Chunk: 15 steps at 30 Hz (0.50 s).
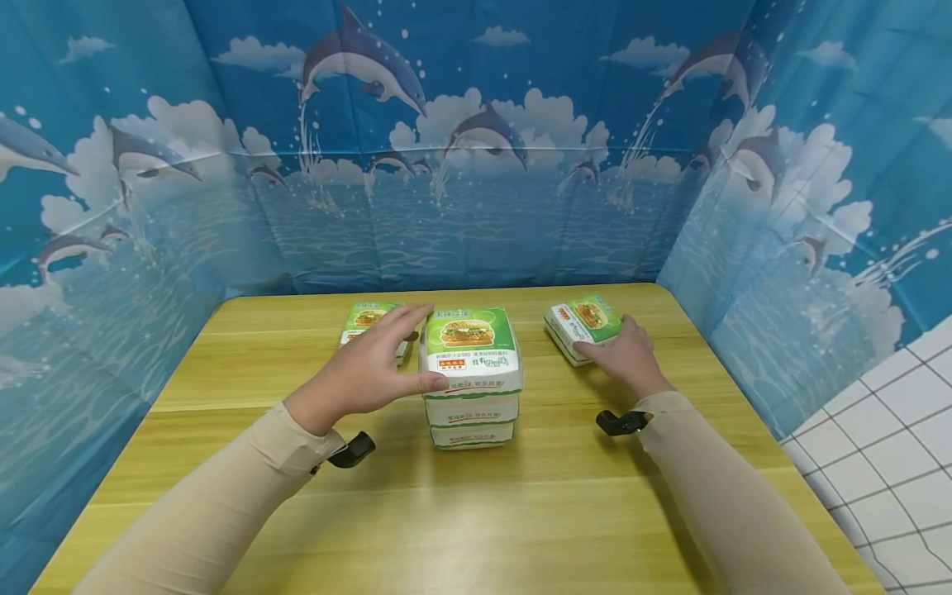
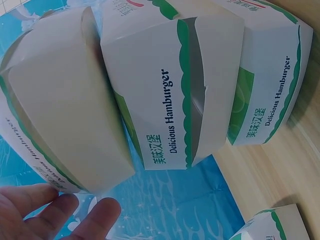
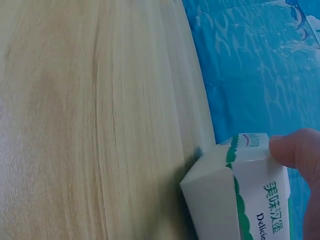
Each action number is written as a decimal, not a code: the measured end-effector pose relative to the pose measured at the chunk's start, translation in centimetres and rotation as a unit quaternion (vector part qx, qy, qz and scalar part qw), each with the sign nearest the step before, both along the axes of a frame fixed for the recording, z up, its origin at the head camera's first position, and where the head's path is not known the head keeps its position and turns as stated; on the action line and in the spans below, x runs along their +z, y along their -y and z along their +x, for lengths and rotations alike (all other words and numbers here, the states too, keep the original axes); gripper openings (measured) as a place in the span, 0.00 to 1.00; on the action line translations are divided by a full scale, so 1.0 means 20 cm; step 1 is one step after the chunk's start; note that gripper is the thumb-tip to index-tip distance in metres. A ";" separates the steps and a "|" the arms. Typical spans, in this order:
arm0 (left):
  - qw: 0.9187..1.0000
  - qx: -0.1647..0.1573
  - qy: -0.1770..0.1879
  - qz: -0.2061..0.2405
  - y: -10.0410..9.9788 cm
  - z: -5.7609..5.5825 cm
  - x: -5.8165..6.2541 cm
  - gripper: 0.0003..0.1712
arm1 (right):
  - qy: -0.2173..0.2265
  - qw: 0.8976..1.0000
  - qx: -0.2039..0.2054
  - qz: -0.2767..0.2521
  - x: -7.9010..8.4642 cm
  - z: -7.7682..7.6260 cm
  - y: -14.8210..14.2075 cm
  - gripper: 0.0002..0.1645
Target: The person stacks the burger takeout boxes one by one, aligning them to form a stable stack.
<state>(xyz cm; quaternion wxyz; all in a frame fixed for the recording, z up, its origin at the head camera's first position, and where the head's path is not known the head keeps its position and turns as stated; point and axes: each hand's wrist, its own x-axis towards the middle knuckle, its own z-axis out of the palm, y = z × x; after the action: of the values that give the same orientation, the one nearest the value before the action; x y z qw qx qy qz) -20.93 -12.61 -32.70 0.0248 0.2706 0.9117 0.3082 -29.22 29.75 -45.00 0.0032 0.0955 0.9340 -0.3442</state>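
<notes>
1. Nearest the camera, the beige left sleeve [image 1: 201, 504] and right sleeve [image 1: 732, 496] reach in from the bottom corners.
2. A blue dolphin curtain [image 1: 483, 219] surrounds the far side and both ends.
3. The wooden table [image 1: 461, 529] fills the middle.
4. A stack [image 1: 473, 411] of three hamburger boxes stands near the table's centre; in the left wrist view, the middle box [image 2: 172, 90] shows a gap between lid and base.
5. The left hand [image 1: 360, 364] has its fingers spread along the left of the top box [image 1: 472, 347], thumb at the front corner; I cannot tell how firmly it touches.
6. The right hand [image 1: 628, 355] holds the right-hand box [image 1: 583, 324] between thumb and fingers, right of the stack and towards the back.
7. The rear box [image 1: 368, 316] sits behind the left hand, partly hidden.
8. Small black wrist cameras [image 1: 353, 450] hang under both wrists.
</notes>
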 end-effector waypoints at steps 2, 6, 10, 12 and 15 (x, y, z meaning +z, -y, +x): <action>1.000 0.000 -0.001 0.000 0.00 0.00 0.00 0.62 | -0.008 1.000 -0.003 -0.002 0.00 0.00 0.00 0.83; 1.000 0.000 0.000 -0.001 0.00 0.00 0.00 0.62 | -0.025 1.000 -0.012 -0.010 0.03 0.01 0.00 0.82; 1.000 0.000 0.001 0.000 0.01 0.01 0.01 0.61 | -0.042 0.999 -0.013 -0.030 0.07 0.02 0.01 0.82; 1.000 0.000 0.001 0.000 0.01 0.01 0.01 0.61 | -0.053 0.998 -0.010 -0.045 0.10 0.03 0.01 0.81; 1.000 0.001 0.000 0.000 0.01 0.01 0.01 0.61 | -0.070 0.996 -0.002 -0.064 0.16 0.05 0.02 0.80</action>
<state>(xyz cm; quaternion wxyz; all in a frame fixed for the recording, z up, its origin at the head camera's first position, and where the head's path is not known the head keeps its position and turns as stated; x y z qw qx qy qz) -20.67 -12.82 -32.42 0.0248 0.2693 0.9121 0.3080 -28.15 29.35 -41.82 -0.0570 0.0731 0.9079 -0.4087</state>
